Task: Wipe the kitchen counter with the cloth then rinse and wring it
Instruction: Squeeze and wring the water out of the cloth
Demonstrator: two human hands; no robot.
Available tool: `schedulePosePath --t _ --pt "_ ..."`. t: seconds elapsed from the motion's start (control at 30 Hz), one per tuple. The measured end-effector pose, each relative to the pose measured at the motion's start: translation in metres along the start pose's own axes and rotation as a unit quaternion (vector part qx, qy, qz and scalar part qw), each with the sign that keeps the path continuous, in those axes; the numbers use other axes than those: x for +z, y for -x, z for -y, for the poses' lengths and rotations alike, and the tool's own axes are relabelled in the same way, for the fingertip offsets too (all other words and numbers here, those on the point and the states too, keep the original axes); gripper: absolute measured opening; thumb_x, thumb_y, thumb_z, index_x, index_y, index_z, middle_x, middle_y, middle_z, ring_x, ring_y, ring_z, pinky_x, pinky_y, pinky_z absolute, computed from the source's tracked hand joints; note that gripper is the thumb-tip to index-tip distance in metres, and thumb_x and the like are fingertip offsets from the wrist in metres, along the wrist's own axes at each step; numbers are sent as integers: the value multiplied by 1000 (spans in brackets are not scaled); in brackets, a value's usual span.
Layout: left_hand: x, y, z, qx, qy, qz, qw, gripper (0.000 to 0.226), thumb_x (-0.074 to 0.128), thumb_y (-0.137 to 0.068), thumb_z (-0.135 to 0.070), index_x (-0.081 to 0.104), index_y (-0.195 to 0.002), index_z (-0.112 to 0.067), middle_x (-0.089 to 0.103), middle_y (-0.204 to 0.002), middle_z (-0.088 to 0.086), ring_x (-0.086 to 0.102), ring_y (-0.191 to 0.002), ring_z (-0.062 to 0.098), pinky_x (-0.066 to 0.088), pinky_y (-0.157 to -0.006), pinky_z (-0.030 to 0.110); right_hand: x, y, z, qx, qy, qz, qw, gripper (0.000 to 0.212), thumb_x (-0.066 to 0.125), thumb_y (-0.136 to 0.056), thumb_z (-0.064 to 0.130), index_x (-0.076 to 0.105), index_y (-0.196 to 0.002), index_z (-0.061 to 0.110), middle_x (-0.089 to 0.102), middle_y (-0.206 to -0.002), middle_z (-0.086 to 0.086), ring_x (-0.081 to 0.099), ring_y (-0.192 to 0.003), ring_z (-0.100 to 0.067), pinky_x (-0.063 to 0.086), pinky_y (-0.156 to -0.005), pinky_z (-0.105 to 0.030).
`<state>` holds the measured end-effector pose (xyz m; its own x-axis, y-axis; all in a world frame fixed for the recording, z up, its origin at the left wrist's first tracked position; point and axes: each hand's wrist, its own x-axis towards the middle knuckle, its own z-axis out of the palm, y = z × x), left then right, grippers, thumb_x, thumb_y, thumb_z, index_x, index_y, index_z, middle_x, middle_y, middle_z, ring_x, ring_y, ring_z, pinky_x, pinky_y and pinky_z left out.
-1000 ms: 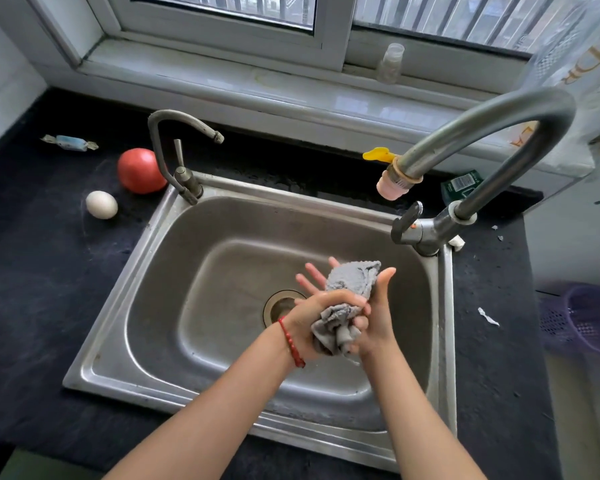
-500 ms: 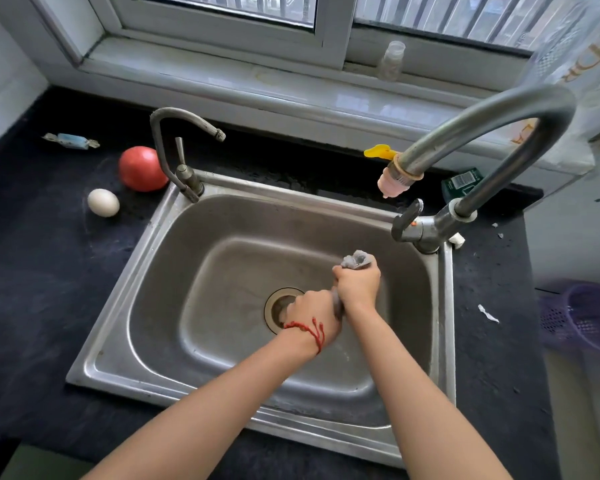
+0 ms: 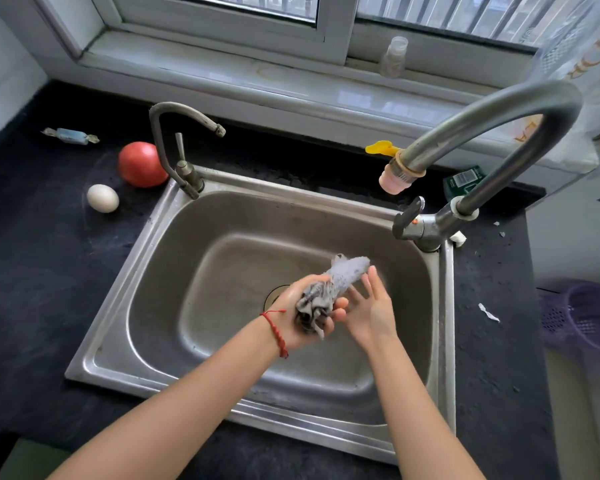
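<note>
A grey cloth (image 3: pixel 329 289), twisted into a roll, is over the steel sink (image 3: pixel 160 258) above the drain. My left hand (image 3: pixel 302 317), with a red string at the wrist, is closed around the cloth's lower end. My right hand (image 3: pixel 371 306) is beside it with fingers spread, its fingertips at the cloth's upper end, which looks blurred. The big curved tap (image 3: pixel 499 140) ends in a pink nozzle (image 3: pixel 397 178) above the sink's far right; no stream of water shows. The dark counter (image 3: pixel 32 289) surrounds the sink.
A small thin tap (image 3: pixel 174 143) stands at the sink's far left corner. A tomato (image 3: pixel 142 164), an egg (image 3: pixel 102 198) and a wrapped sweet (image 3: pixel 70 136) lie on the counter at left. A purple basket (image 3: pixel 582 317) sits at right; a small bottle (image 3: pixel 394 57) is on the windowsill.
Half a second ago both fists were clenched on the twisted cloth. Now my right hand has let go and opened, while my left hand keeps hold of the cloth.
</note>
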<state>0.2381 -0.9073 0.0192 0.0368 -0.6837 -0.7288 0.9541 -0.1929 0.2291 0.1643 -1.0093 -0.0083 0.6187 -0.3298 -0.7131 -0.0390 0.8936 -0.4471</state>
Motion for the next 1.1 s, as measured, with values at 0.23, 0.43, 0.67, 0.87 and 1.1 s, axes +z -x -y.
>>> schedulePosePath --t 0.23,0.43,0.67,0.87,1.1 --pt "14 18 40 -86 150 317 933 38 61 -77 -34 59 -97 -2 66 -68 9 63 -58 20 51 -48 22 32 1 19 -30 -124 289 949 31 59 -86 17 53 -114 8 62 -90 -16 65 -77 -25 57 -73 -34" --pt "15 29 26 -6 -196 112 974 21 67 -66 -25 49 -58 -17 47 -40 -8 37 -31 4 27 -32 11 48 6 40 -56 177 170 968 26 55 -71 -4 39 -66 17 40 -52 1 35 -36 -5 32 -30 -15" --pt "-3 -2 25 156 -612 -202 749 17 49 -58 -26 54 -52 -12 69 -61 11 65 -60 27 52 -58 31 39 -17 -2 -240 398 -97 880 27 53 -67 -1 37 -60 20 37 -52 -5 37 -41 -19 36 -40 -23" --pt "-12 -15 38 187 -797 -281 501 34 45 -87 -34 49 -108 -8 66 -108 17 62 -101 38 45 -78 38 28 -23 -16 -233 393 -240 856 23 55 -68 5 40 -60 20 46 -57 -2 50 -59 -28 51 -60 -39" --pt "-19 -15 34 182 -680 -253 663 27 55 -78 -33 56 -101 -18 70 -91 16 65 -84 36 51 -70 38 16 -25 -4 -34 194 -159 967 19 58 -85 8 46 -71 10 46 -63 -9 47 -51 -22 45 -42 -24"
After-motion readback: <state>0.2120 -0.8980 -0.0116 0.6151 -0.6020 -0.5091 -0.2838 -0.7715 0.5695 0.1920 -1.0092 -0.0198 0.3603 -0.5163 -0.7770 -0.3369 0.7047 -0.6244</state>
